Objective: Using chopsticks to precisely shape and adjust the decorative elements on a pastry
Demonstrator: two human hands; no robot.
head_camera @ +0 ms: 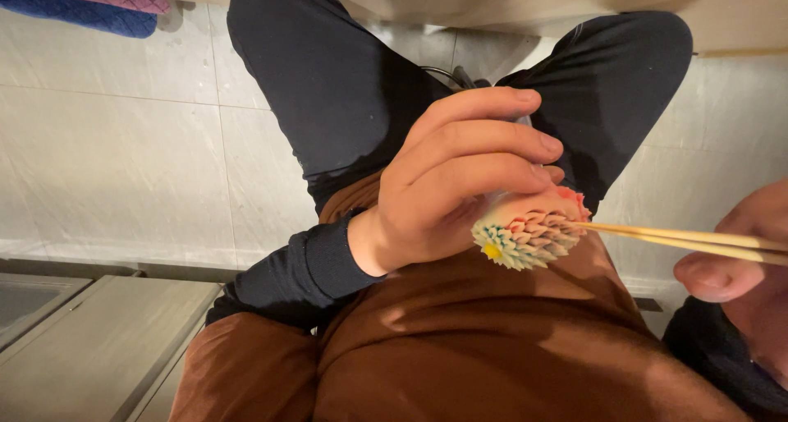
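Item: flower-shaped sweet [529,229], petals pink at the top, blue-green towards the bottom, yellow centre. Location: mid-frame, above the lap, cupped in the left hand [447,184], whose fingers curl closed over its top. Right hand [739,249], at the right edge, is pinched closed on a pair of pale wooden chopsticks [681,238]; their tips touch the sweet's right side. Surroundings: brown apron [460,348], dark trousers [345,77], pale tiled floor [115,159], blue cloth [82,11] far left.
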